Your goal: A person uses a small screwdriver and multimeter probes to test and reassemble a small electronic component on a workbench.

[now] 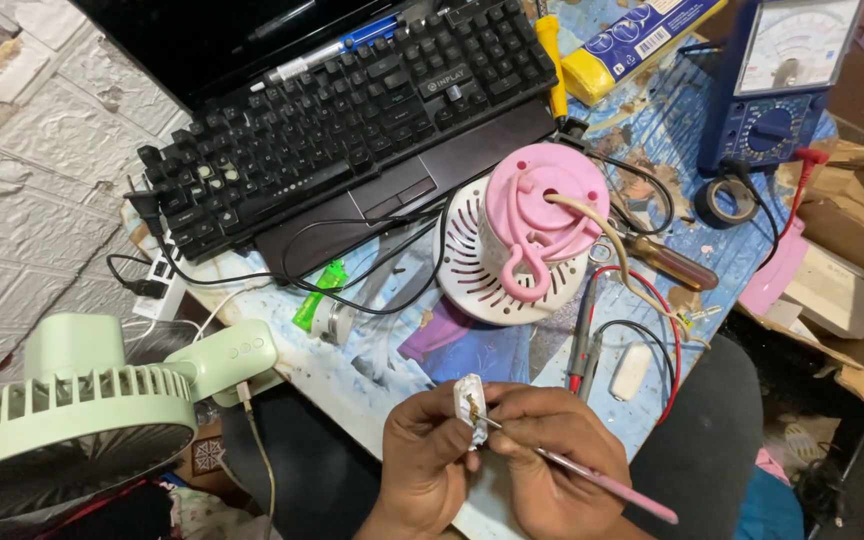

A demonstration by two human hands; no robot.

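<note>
My left hand [425,457] pinches a small white plastic part [471,405] with metal contacts inside, held upright near the table's front edge. My right hand [544,455] grips a thin pink-handled screwdriver [602,482] whose metal tip touches the inside of the white part. Both hands are close together, almost touching. Behind them lies a pink and white fan motor housing [532,225] with a beige cable coming out of it.
A black keyboard [352,110] rests on a laptop at the back. A blue analog multimeter [782,80] stands back right, with red and black probe leads [592,335], a roll of black tape [724,203] and a brown-handled screwdriver [667,262]. A green desk fan [82,410] is at the left.
</note>
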